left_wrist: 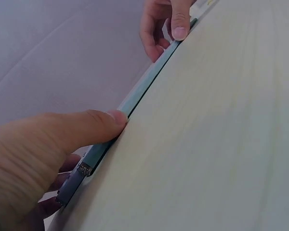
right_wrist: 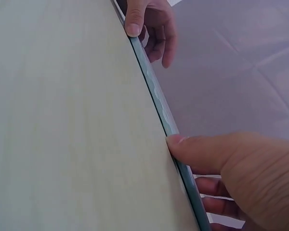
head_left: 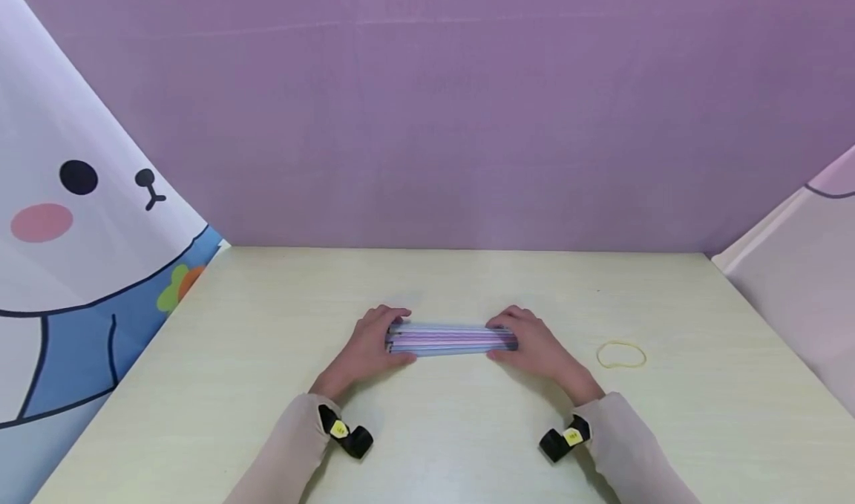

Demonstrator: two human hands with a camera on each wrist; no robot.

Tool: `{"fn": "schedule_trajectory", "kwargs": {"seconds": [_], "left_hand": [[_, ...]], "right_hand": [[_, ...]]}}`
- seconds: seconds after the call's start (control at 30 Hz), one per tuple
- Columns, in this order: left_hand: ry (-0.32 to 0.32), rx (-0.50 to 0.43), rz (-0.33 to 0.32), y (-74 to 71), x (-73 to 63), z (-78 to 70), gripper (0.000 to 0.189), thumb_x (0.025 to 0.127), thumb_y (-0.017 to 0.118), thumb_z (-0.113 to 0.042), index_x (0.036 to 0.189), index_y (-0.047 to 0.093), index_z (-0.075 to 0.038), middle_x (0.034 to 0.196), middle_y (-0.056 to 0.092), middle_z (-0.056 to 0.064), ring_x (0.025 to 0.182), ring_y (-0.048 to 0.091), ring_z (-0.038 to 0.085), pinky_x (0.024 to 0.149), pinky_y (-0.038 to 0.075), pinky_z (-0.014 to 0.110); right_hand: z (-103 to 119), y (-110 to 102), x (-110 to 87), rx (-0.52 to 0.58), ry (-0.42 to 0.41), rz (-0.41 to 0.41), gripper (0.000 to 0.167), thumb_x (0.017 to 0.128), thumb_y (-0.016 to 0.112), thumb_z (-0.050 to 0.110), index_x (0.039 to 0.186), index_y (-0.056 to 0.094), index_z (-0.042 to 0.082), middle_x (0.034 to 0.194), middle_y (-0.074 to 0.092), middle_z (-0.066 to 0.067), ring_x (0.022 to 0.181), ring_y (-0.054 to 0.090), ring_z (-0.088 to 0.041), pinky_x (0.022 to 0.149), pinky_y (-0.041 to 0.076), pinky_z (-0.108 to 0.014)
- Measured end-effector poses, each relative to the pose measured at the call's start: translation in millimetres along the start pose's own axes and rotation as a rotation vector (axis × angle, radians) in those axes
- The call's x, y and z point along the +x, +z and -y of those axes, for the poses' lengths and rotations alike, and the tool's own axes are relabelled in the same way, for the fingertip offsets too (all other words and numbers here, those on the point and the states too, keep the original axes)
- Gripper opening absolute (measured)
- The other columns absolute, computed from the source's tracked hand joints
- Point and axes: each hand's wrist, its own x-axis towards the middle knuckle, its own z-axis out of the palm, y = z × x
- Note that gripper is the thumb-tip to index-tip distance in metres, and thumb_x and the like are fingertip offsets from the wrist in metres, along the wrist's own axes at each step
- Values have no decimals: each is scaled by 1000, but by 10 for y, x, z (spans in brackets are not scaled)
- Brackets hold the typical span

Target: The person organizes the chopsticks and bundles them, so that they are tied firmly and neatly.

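A row of slender pastel blue and purple pencils lies side by side on the table, running left to right. My left hand grips the left end, thumb along the near side and fingers at the far side. At the other end, my right hand holds them the same way. In the left wrist view, the nearest teal pencil has a patterned silvery band and a dark tip by the left fingers. A wavy pale edge runs along the pencil in the right wrist view. Both palms hide the ends in the head view.
A thin yellow rubber band lies to the right of my right hand. The pale wooden table meets a purple backdrop at its far edge. Printed cloth with a cartoon animal hangs at the left.
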Motion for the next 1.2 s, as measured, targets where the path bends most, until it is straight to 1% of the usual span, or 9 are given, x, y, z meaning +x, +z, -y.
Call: {"fn": "schedule_trajectory", "kwargs": {"seconds": [0.13,0.33,0.43,0.6,0.7,0.83,0.9,1.07,1.2], "left_hand": [[8,28,11,-10,-11,-9,59,73,80,-27,124,57,-8,117,56,5,106,47,21,92,34,41],[57,34,46,-18,-7,8,49,71,74,-23,116,60,-9,112,53,4,105,44,23,91,31,41],[62,33,60,-19,-12,15,49,69,72,-22,115,59,-9,111,53,4,105,43,23,90,31,40],[61,66,85,-23,-22,1,53,65,68,-19,116,57,-8,111,52,3,105,42,21,89,31,39],[65,105,100,-28,-21,-25,55,63,67,-19,116,54,-8,111,51,3,105,42,21,88,31,38],[60,141,115,-37,-16,-59,56,62,67,-20,115,53,-8,112,50,3,105,42,22,87,31,37],[54,144,119,-38,-16,-65,56,62,67,-19,115,52,-8,112,49,4,105,41,22,87,31,37],[48,139,126,-30,-15,-52,56,62,67,-19,115,51,-8,112,48,3,104,40,22,86,30,37],[53,122,119,-22,-13,-52,53,62,66,-17,112,51,-9,109,47,2,101,39,21,85,29,36]], "right_hand": [[25,-9,6,8,19,20,34,74,75,18,105,66,7,97,62,-4,90,56,-22,79,44,-40],[41,-22,10,27,78,84,32,72,73,17,102,66,10,94,60,0,86,52,-17,78,41,-35],[45,-16,11,45,107,104,32,69,72,15,100,64,11,92,58,1,85,50,-16,78,40,-35],[70,0,22,47,150,130,34,63,69,15,96,62,14,88,54,4,84,47,-14,77,38,-33],[88,7,35,39,169,148,35,61,68,15,95,61,15,87,52,5,83,45,-14,75,37,-31],[103,3,56,16,178,178,36,60,69,16,95,59,15,87,51,5,82,45,-14,75,37,-31],[112,0,65,-2,175,187,37,60,70,16,95,59,15,87,51,5,82,45,-14,75,38,-32],[144,-12,77,-26,162,192,37,59,70,16,94,58,16,87,51,5,81,45,-13,74,38,-32],[165,-23,77,-53,157,180,37,59,69,13,95,58,17,86,50,5,79,45,-13,72,38,-31]]}}
